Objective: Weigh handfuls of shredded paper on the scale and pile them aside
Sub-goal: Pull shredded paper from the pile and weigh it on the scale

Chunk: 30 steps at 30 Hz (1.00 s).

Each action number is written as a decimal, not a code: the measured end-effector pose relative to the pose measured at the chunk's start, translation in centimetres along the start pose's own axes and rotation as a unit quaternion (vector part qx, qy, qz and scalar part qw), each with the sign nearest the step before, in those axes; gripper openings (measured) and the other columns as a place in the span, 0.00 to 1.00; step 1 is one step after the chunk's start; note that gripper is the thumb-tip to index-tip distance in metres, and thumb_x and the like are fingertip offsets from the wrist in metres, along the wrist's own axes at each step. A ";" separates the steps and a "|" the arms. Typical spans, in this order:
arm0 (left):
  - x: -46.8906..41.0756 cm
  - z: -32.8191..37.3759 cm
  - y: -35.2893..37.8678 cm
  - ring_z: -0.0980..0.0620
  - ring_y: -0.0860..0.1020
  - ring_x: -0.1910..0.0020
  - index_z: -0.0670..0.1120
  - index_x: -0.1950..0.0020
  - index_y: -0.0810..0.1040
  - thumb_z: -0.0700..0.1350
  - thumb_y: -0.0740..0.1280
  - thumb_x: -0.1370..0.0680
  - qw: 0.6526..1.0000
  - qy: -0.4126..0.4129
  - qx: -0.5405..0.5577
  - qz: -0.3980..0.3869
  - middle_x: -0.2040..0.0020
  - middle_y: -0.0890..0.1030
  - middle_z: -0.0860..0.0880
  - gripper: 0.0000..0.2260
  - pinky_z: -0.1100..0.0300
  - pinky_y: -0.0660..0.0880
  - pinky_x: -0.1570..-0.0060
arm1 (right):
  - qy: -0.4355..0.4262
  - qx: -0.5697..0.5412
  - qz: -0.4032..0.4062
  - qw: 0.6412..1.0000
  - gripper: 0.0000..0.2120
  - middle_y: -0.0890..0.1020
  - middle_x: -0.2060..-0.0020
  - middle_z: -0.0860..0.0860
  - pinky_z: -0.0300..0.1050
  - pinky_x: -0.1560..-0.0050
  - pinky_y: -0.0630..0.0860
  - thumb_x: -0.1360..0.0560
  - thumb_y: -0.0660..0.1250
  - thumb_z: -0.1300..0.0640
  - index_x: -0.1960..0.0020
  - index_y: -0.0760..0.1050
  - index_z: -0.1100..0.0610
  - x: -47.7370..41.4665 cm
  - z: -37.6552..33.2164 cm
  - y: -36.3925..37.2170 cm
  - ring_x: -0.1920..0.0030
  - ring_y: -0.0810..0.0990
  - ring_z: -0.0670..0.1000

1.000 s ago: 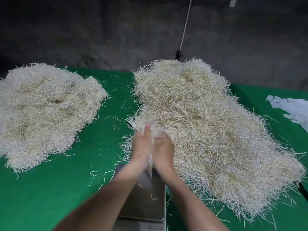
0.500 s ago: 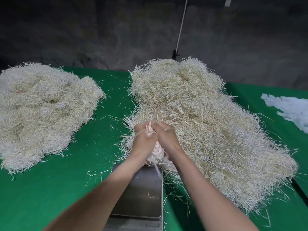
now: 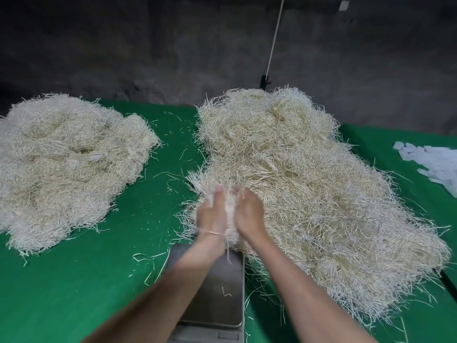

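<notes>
A big heap of pale shredded paper covers the middle and right of the green table. At its near left edge, my left hand and my right hand grip one bundle of shreds between them. The bundle's ends fan out above my fingers and hang below my wrists, just over the far edge of the scale's steel pan. The pan holds only a stray strand or two. A second heap of shredded paper lies at the left.
The green table cloth is strewn with loose strands between the heaps. White paper scraps lie at the far right. A white pole rises behind the big heap against a dark wall.
Both hands closed in on the heap's near edge and gathered a bundle between them. The bundle now shows longer, drawn slightly toward the scale.
</notes>
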<state>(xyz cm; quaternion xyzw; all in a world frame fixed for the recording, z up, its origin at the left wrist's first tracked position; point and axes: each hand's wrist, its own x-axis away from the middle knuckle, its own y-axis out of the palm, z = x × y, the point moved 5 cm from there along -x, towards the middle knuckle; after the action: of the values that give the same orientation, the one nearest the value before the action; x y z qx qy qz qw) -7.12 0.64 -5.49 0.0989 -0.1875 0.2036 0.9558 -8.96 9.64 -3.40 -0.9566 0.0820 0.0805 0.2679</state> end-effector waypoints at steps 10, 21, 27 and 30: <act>0.4 0.4 0.8 0.47 0.78 0.60 0.45 0.52 0.75 0.57 0.59 0.20 0.997 -0.017 -0.018 -0.067 0.59 0.77 0.43 0.15 0.55 0.76 0.57 | 0.016 -0.058 0.042 0.997 0.16 0.71 0.68 0.45 0.52 0.64 0.71 0.22 0.53 0.71 0.60 0.73 0.56 0.0 0.2 -1.1 0.68 0.69 0.49; 0.3 1.4 0.7 0.47 0.76 0.46 0.38 0.40 0.75 0.54 0.65 0.22 0.986 0.039 -0.100 -0.128 0.43 0.79 0.41 0.20 0.46 0.69 0.36 | 0.001 -0.273 0.012 0.962 0.23 0.61 0.31 0.37 0.34 0.43 0.62 0.22 0.58 0.49 0.29 0.57 0.39 1.3 0.1 -1.7 0.39 0.66 0.35; 0.1 2.9 2.3 0.61 0.74 0.55 0.49 0.43 0.76 0.44 0.69 0.26 0.926 0.185 -0.284 -0.167 0.49 0.74 0.57 0.12 0.66 0.71 0.54 | 0.013 -0.247 -0.116 0.962 0.23 0.78 0.40 0.48 0.31 0.38 0.68 0.23 0.50 0.40 0.43 0.77 0.50 0.6 -0.9 -1.5 0.40 0.74 0.42; -0.6 3.3 2.1 0.57 0.72 0.52 0.45 0.45 0.69 0.45 0.73 0.30 0.968 0.113 -0.171 -0.146 0.49 0.72 0.52 0.18 0.66 0.69 0.62 | 0.066 -0.293 -0.030 0.953 0.20 0.77 0.45 0.44 0.27 0.48 0.72 0.22 0.53 0.41 0.41 0.74 0.51 2.4 0.4 -0.1 0.50 0.76 0.34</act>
<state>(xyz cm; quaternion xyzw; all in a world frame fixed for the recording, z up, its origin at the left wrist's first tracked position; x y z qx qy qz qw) -9.55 1.42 -2.49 -0.0636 -0.0944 0.0367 0.9928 -6.65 9.67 -4.11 -0.9982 0.0435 0.0301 -0.0275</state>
